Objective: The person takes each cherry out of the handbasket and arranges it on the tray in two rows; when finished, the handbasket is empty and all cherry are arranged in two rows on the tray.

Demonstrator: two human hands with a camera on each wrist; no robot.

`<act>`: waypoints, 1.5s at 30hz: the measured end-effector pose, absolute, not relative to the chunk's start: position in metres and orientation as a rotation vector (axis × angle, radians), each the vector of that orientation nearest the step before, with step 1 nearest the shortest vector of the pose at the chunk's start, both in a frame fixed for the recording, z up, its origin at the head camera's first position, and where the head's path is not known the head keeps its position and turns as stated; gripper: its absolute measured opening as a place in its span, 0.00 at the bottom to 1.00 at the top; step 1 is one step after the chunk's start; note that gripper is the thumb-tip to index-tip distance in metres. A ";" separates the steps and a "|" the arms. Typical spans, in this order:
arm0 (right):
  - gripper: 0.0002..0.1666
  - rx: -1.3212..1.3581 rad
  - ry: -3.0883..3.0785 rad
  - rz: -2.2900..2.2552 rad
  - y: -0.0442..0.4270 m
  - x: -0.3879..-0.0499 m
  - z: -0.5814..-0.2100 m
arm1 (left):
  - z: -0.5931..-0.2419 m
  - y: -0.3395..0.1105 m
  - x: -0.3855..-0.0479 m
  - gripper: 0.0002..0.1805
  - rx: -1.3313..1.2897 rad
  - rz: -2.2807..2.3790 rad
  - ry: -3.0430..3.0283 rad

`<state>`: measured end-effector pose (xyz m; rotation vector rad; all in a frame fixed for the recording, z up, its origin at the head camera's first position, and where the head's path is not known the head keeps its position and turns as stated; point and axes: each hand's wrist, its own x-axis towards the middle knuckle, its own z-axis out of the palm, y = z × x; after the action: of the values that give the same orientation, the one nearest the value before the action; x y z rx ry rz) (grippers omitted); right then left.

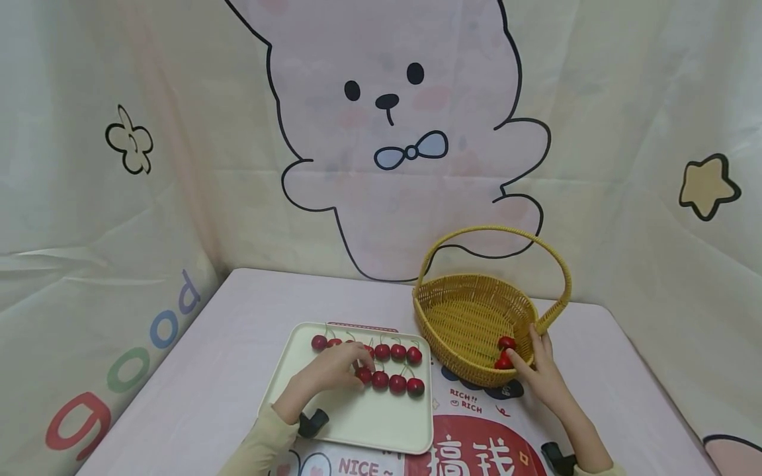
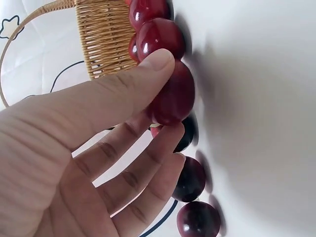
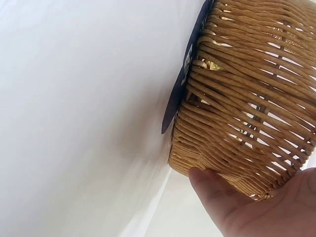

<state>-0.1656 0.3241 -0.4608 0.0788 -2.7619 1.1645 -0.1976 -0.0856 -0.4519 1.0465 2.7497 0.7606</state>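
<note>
My left hand (image 1: pixel 329 371) reaches over a cream tray (image 1: pixel 363 420) that bears two rows of dark red cherries with stems. Thumb and fingertips pinch a cherry (image 2: pixel 175 98) at the left end of the front row; other cherries (image 2: pixel 160 39) lie close beside it. My right hand (image 1: pixel 546 378) holds the rim of a yellow woven basket (image 1: pixel 464 311) at its right side, below the handle's foot. Its thumb lies over the rim, near a few red cherries (image 1: pixel 506 342) inside. In the right wrist view, a finger touches the basket's outer wall (image 3: pixel 247 108).
The basket's tall arched handle (image 1: pixel 494 229) rises over it. A white table (image 1: pixel 238 330) with a printed red patch (image 1: pixel 476 449) lies under everything. Printed curtains (image 1: pixel 411 218) stand behind the table and at both sides.
</note>
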 end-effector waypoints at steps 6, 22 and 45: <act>0.51 0.076 -2.759 1.163 0.325 -0.166 -0.460 | -0.452 -0.084 -0.197 0.15 1.032 0.744 2.757; 0.51 0.081 -2.752 1.155 0.325 -0.164 -0.457 | -0.437 -0.083 -0.194 0.12 1.014 0.754 2.788; 0.52 0.064 -2.761 1.166 0.324 -0.165 -0.462 | -0.422 -0.010 -0.192 0.12 1.173 0.984 2.738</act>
<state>-0.1653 0.3242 -0.4620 0.0639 -2.7610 1.1664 -0.1919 -0.0100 -0.4216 1.1725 2.7378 0.9835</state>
